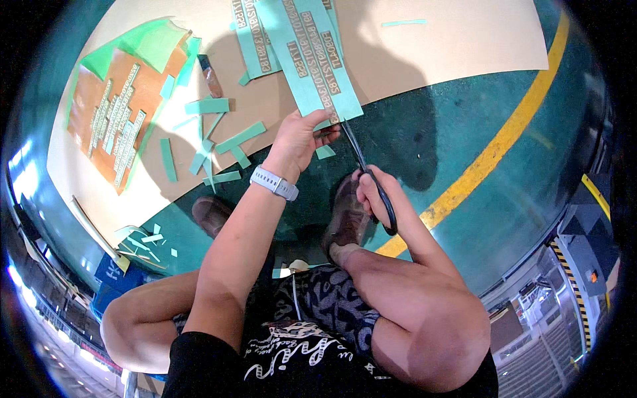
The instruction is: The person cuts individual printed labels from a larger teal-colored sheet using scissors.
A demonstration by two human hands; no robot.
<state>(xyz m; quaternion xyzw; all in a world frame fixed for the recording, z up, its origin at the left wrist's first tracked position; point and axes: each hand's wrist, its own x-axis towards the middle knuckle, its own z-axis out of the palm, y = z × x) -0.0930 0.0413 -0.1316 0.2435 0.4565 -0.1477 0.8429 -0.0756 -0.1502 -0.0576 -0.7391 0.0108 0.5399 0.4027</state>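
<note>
My left hand [300, 138] pinches the near edge of a turquoise stencil sheet [306, 86] with rows of cut-out characters. The sheet stretches away from me above the cardboard. My right hand [379, 190] is closed around the black handles of a pair of scissors [363, 162]. Their blades meet the sheet's near edge, just right of my left fingers; whether they are parted is hard to make out. Behind the held sheet lies another turquoise stencil sheet [251, 46], partly covered by it.
A large cardboard sheet [458, 40] covers the green floor [478, 119] ahead. Turquoise offcuts [207, 106] lie scattered on its left, beside an orange-brown stencil panel [99, 93] with green edging. A yellow floor line [474, 182] curves past on the right. My shoes [348, 215] are close to the cardboard.
</note>
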